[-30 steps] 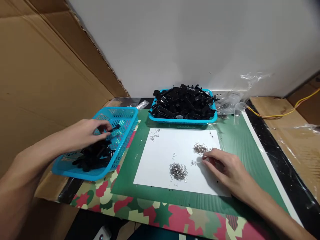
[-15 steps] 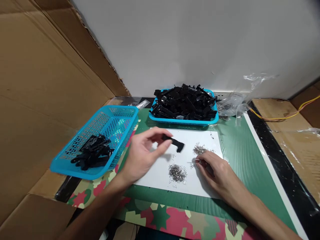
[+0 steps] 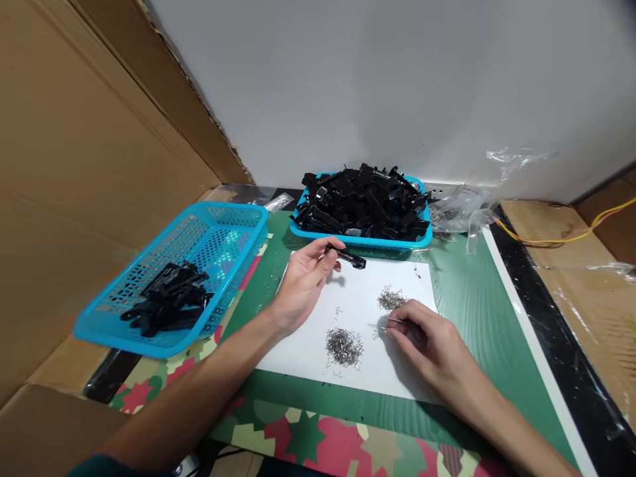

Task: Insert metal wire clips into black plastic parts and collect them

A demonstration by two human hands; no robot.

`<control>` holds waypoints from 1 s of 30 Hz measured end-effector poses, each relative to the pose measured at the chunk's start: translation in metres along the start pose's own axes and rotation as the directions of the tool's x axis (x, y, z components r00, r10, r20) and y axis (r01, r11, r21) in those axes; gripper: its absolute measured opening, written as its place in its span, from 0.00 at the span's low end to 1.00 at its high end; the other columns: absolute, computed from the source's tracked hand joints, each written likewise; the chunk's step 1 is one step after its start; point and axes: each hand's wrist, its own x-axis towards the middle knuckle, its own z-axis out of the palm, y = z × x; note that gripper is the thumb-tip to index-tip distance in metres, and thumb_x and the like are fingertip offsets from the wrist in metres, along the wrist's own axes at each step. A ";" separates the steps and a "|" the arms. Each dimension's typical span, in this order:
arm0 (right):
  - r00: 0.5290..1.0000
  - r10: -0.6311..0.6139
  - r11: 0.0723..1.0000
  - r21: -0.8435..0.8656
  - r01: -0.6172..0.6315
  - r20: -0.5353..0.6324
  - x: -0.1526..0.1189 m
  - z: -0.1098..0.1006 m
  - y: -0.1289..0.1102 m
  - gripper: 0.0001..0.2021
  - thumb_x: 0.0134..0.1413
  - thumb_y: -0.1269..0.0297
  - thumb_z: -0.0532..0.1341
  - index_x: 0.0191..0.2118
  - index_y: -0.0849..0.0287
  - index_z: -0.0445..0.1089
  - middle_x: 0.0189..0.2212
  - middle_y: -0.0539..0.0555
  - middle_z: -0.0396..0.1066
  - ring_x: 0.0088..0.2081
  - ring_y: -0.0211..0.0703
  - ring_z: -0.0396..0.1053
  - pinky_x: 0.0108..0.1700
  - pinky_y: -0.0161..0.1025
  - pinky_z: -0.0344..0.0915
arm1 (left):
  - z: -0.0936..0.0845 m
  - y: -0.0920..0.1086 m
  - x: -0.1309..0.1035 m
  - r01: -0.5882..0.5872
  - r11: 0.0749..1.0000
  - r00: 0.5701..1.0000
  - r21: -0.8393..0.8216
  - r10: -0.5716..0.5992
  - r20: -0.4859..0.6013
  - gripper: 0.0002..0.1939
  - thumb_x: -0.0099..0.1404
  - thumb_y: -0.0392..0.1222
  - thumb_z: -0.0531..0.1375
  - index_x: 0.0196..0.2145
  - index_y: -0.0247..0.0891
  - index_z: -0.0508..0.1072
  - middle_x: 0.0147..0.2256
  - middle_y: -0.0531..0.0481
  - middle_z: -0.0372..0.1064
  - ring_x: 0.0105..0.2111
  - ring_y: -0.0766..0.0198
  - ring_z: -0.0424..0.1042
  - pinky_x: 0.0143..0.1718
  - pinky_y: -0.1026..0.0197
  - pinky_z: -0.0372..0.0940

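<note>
Between the thumb and fingers of my left hand [image 3: 305,281] is a black plastic part [image 3: 350,257], held above the top of a white paper sheet [image 3: 303,351]. My right hand [image 3: 430,338] pinches thin metal tweezers [image 3: 393,319], their tips pointing left just over the paper. Beside the right fingertips lies a small pile of metal clips [image 3: 390,298]. A larger pile of metal clips [image 3: 344,346] sits lower on the paper, with a few loose clips around it.
A blue basket heaped with black parts [image 3: 362,241] stands at the back. Another blue basket [image 3: 248,248] at the left holds fewer black parts. Clear plastic bags [image 3: 462,205] lie at the back right, near yellow wires [image 3: 571,232]. Cardboard [image 3: 109,165] rises at the left.
My left hand has moved up and turned the black part, which now shows another side. My right hand stays over nearly the same spot. The whole view has shifted slightly.
</note>
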 end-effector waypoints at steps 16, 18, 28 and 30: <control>0.996 -0.077 0.995 -0.066 0.079 0.040 -0.005 -0.011 -0.001 0.06 0.74 0.65 0.58 0.46 0.53 0.72 0.43 0.54 0.71 0.44 0.44 0.72 0.44 0.41 0.69 | 0.010 -0.007 -0.026 0.200 0.966 0.953 -0.162 -0.153 0.263 0.13 0.75 0.50 0.62 0.49 0.44 0.65 0.31 0.56 0.69 0.19 0.70 0.72 0.14 0.72 0.59; 0.999 -0.043 0.997 -0.060 0.044 0.023 -0.005 -0.014 -0.001 0.05 0.74 0.64 0.58 0.45 0.52 0.72 0.43 0.53 0.71 0.42 0.43 0.72 0.43 0.40 0.68 | 0.010 -0.008 -0.026 0.215 0.965 0.946 -0.153 -0.167 0.277 0.12 0.75 0.50 0.61 0.50 0.43 0.65 0.32 0.56 0.69 0.18 0.72 0.68 0.13 0.74 0.54; 0.998 0.051 0.988 -0.146 -0.046 0.029 -0.002 -0.021 -0.004 0.06 0.72 0.61 0.60 0.44 0.53 0.74 0.41 0.53 0.74 0.41 0.45 0.73 0.42 0.43 0.69 | 0.005 -0.005 -0.022 0.180 0.983 0.922 -0.034 -0.156 0.354 0.30 0.73 0.39 0.64 0.69 0.44 0.63 0.51 0.42 0.69 0.36 0.68 0.69 0.31 0.67 0.64; 0.999 0.027 0.987 -0.158 -0.021 0.033 -0.002 -0.020 -0.003 0.05 0.71 0.62 0.61 0.44 0.54 0.75 0.41 0.54 0.74 0.42 0.46 0.74 0.42 0.44 0.70 | 0.005 -0.006 -0.022 0.165 0.986 0.914 -0.007 -0.150 0.377 0.34 0.72 0.39 0.64 0.71 0.45 0.60 0.51 0.41 0.70 0.37 0.67 0.69 0.34 0.66 0.65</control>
